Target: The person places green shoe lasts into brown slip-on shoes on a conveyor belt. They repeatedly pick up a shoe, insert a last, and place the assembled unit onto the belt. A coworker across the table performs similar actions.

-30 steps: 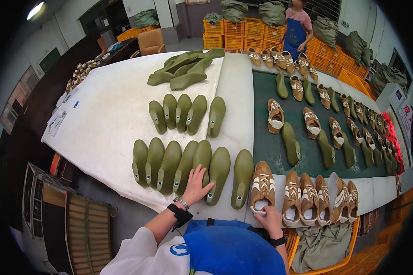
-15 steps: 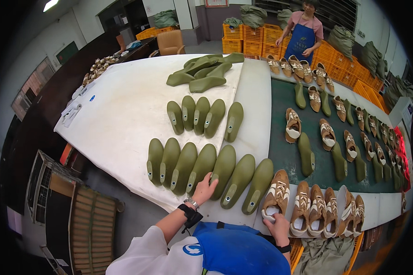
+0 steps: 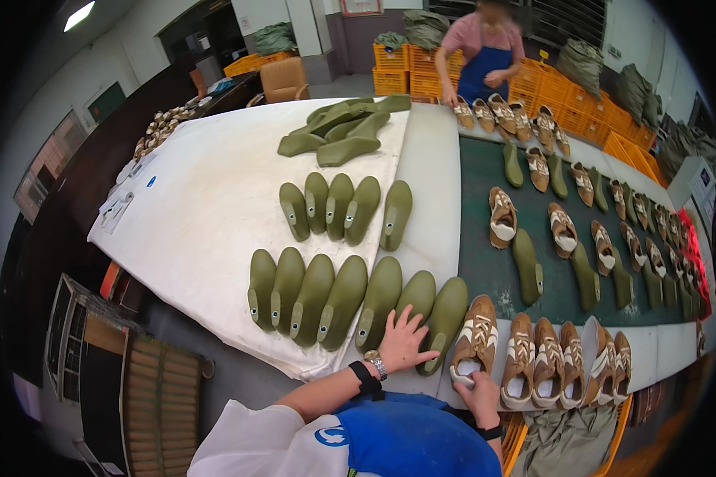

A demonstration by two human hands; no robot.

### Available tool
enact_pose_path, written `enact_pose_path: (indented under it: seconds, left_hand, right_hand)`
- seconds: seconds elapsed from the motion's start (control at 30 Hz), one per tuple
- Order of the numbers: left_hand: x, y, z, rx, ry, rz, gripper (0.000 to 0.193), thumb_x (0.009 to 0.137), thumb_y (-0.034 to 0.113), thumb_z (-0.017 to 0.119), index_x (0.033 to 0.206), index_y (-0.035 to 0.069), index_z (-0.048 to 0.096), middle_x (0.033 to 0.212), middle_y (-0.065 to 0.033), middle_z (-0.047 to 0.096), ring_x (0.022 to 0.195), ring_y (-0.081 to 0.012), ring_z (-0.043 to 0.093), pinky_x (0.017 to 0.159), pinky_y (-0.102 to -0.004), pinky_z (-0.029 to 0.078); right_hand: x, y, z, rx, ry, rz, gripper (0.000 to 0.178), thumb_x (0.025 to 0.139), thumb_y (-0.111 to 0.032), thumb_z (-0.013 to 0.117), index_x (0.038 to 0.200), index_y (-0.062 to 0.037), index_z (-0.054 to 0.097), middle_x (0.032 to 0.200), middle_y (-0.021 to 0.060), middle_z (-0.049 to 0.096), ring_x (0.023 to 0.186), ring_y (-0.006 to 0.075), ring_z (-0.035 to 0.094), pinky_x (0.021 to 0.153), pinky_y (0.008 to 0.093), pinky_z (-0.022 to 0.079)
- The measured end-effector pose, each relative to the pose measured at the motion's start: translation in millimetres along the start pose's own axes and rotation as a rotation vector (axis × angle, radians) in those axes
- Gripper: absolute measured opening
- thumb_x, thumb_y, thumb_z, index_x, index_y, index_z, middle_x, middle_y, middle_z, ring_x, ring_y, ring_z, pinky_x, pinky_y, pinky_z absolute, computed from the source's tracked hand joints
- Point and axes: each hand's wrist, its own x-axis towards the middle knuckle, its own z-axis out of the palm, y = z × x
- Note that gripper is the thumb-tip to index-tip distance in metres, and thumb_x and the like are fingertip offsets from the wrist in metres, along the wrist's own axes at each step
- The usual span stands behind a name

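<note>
My left hand (image 3: 404,342) is spread over the right end of the near row of green shoe lasts (image 3: 348,290). Its fingers lie across one shoe last (image 3: 418,291) and its thumb reaches the rightmost shoe last (image 3: 445,318); the grip is open. At the heel of a brown-and-white sneaker (image 3: 477,338), my right hand (image 3: 480,396) pinches the collar with thumb and fingers. That sneaker rests beside the rightmost last, toe pointing away. Right of it stands a row of similar sneakers (image 3: 546,362) along the near edge.
A shorter row of lasts (image 3: 338,208) and a loose pile of lasts (image 3: 338,127) lie farther back on the white cloth (image 3: 191,183). Sneakers alternate with lasts on the dark green belt (image 3: 485,278). Across it, a co-worker (image 3: 485,56) handles sneakers before orange crates (image 3: 533,83).
My left hand has moved right along the near lasts and spread its fingers. My right hand stays at the sneaker's heel. The co-worker has leaned in and reached toward the far sneakers.
</note>
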Motion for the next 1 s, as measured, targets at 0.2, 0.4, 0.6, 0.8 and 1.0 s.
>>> enact_pose_path:
  seconds: [0.2, 0.4, 0.6, 0.8, 1.0]
  left_hand:
    - [9, 12, 9, -0.064, 0.061, 0.070, 0.066, 0.074, 0.054, 0.062, 0.129, 0.018, 0.052, 0.121, -0.0148, 0.054, 0.126, -0.0386, 0.037, 0.103, -0.0581, 0.024]
    - [17, 6, 9, -0.016, 0.062, 0.044, 0.044, 0.071, 0.037, 0.063, 0.110, 0.016, 0.060, 0.111, -0.0090, 0.059, 0.118, -0.0320, 0.044, 0.103, -0.0538, 0.026]
    - [18, 9, 8, -0.070, 0.071, 0.102, 0.042, 0.074, 0.030, 0.062, 0.112, 0.013, 0.059, 0.107, -0.0092, 0.062, 0.111, -0.0281, 0.051, 0.103, -0.0512, 0.028]
    - [17, 16, 11, -0.042, 0.070, 0.106, 0.044, 0.074, 0.028, 0.063, 0.114, 0.012, 0.059, 0.105, -0.0094, 0.061, 0.107, -0.0255, 0.053, 0.101, -0.0519, 0.030]
    - [16, 16, 13, -0.054, 0.059, 0.120, 0.046, 0.075, 0.028, 0.064, 0.117, 0.011, 0.057, 0.107, -0.0103, 0.061, 0.107, -0.0258, 0.053, 0.101, -0.0507, 0.030]
  right_hand:
    - [0, 0, -2, 0.000, -0.031, -0.015, 0.033, 0.070, -0.033, 0.075, 0.083, -0.0055, 0.062, 0.080, 0.0130, 0.062, 0.075, 0.0341, 0.061, 0.064, 0.0426, 0.048]
    - [0, 0, -1, -0.009, -0.052, 0.034, 0.033, 0.072, -0.035, 0.073, 0.084, -0.0064, 0.063, 0.083, 0.0124, 0.063, 0.077, 0.0327, 0.062, 0.065, 0.0423, 0.049]
    - [-6, 3, 1, -0.010, -0.056, 0.073, 0.031, 0.076, -0.035, 0.071, 0.091, -0.0095, 0.062, 0.091, 0.0118, 0.064, 0.082, 0.0331, 0.062, 0.068, 0.0428, 0.049]
    - [-16, 11, -31, 0.348, 0.172, 0.122, 0.034, 0.081, -0.025, 0.067, 0.110, -0.0087, 0.059, 0.101, 0.0119, 0.061, 0.084, 0.0300, 0.061, 0.075, 0.0388, 0.049]
    - [-28, 89, -91, -0.208, 0.791, 0.245, 0.025, 0.079, -0.016, 0.064, 0.102, -0.0070, 0.061, 0.101, 0.0114, 0.061, 0.091, 0.0339, 0.058, 0.079, 0.0438, 0.047]
